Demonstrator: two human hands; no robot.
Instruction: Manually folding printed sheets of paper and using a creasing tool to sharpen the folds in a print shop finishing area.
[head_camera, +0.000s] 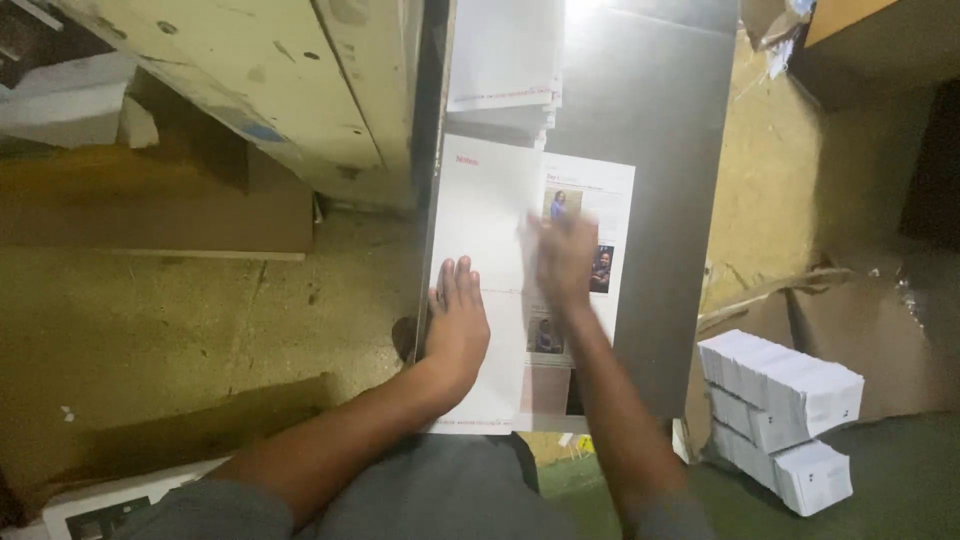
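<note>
A printed sheet (487, 200), mostly white with small photos on its right half, lies on a grey metal table (665, 200). My left hand (457, 318) rests flat on the sheet's lower left part, fingers together and pointing away. My right hand (562, 258) is blurred by motion and lies open over the sheet's middle, near the photos. Neither hand grips anything.
A stack of white sheets (505, 55) sits further back on the table. Bundles of white paper (785, 410) are piled on the floor at the lower right. A worn cream-coloured machine or cabinet (300, 90) stands to the left. Brown cardboard (150, 210) lies at the left.
</note>
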